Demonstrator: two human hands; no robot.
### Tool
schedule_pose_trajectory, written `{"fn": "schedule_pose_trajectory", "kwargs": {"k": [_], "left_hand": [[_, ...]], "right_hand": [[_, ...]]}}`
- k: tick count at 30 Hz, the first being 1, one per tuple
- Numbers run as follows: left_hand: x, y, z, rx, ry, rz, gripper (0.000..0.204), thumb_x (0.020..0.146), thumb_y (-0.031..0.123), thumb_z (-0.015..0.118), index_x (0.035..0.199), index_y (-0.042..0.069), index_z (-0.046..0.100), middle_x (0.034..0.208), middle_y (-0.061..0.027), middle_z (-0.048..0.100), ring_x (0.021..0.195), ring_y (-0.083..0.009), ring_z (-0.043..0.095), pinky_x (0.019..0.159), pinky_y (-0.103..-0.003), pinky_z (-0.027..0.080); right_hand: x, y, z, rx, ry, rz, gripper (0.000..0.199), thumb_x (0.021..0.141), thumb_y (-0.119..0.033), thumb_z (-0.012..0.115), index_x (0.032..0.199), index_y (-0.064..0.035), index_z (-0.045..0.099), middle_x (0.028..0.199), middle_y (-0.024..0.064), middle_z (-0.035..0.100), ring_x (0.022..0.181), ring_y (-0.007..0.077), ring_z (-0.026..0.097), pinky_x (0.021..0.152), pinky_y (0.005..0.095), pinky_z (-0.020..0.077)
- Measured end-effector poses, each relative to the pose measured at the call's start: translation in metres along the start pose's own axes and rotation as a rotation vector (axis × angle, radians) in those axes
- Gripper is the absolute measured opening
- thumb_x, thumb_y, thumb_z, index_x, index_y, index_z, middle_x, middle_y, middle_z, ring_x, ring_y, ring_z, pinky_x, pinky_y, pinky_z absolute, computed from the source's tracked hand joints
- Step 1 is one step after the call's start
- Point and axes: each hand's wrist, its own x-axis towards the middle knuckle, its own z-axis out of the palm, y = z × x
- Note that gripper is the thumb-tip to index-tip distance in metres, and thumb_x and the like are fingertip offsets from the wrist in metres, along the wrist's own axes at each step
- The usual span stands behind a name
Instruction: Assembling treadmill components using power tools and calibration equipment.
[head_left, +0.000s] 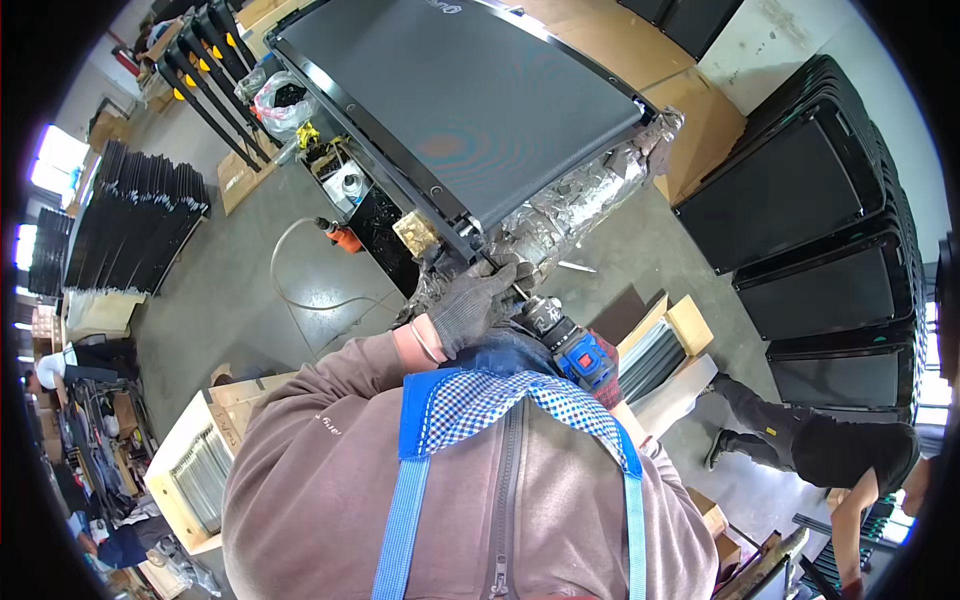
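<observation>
In front of me lies a treadmill deck with a dark belt and black side rails, its near end on a support wrapped in silvery, crumpled wrapping. My left hand, in a dark grey knit glove, is at the deck's near corner beside the end of the left rail. Its fingers are bent together there; what they pinch is too small to make out. A blue and black cordless drill is in my gloved right hand, pointing up and left, its long thin bit reaching the left fingertips.
Left of the deck are a parts tray and an orange-and-black tool with a hose. A carton of grey tubes stands at right. Stacked black decks line the right side. A person walks at lower right.
</observation>
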Motion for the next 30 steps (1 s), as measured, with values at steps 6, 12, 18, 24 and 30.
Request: {"fn": "schedule_pose_trajectory", "kwargs": {"k": [6,12,18,24,30], "left_hand": [[0.001,0.008,-0.003,0.017,0.000,-0.022,0.030,0.094,0.024,0.054,0.120,0.010,0.052,0.109,-0.0025,0.059,0.102,-0.0152,0.056,0.082,-0.032,0.050],[-0.006,0.021,-0.016,0.323,-0.071,0.026,0.035,0.090,0.025,0.058,0.119,0.006,0.053,0.105,-0.0063,0.059,0.096,-0.0192,0.059,0.078,-0.032,0.050],[-0.007,0.093,-0.026,1.707,-0.453,0.361,0.046,0.076,0.026,0.071,0.115,0.004,0.057,0.107,-0.0136,0.060,0.086,-0.0277,0.063,0.078,-0.032,0.052],[0.032,0.159,0.012,2.552,-0.524,1.016,0.058,0.068,0.026,0.074,0.122,0.016,0.054,0.131,-0.0066,0.048,0.122,-0.0240,0.046,0.100,-0.035,0.041],[0.102,0.149,0.008,2.709,-1.172,1.094,0.051,0.068,0.014,0.068,0.117,0.020,0.056,0.134,-0.0034,0.043,0.131,-0.0247,0.034,0.108,-0.037,0.034]], "right_hand": [[0.009,-0.012,0.006,-0.100,0.040,-0.136,0.038,0.071,-0.019,0.069,0.108,-0.0099,0.063,0.099,0.0083,0.065,0.087,0.0267,0.064,0.076,0.0352,0.0516],[0.028,-0.013,0.009,-0.346,0.078,-0.339,0.028,0.062,-0.009,0.071,0.089,-0.0093,0.064,0.078,0.0062,0.062,0.068,0.0249,0.062,0.065,0.0324,0.0517],[0.033,-0.015,-0.004,-0.365,-0.066,-0.281,0.043,0.071,-0.030,0.068,0.109,-0.0124,0.060,0.095,0.0088,0.065,0.082,0.0288,0.064,0.073,0.0369,0.0526],[0.034,-0.040,-0.016,-0.286,-0.070,-0.080,0.050,0.070,-0.034,0.069,0.113,-0.0117,0.058,0.092,0.0104,0.065,0.078,0.0310,0.064,0.070,0.0369,0.0520],[0.035,-0.022,0.006,-0.075,-0.043,-0.069,0.040,0.069,-0.028,0.069,0.103,-0.0086,0.060,0.090,0.0092,0.065,0.079,0.0288,0.064,0.072,0.0346,0.0511]]}}
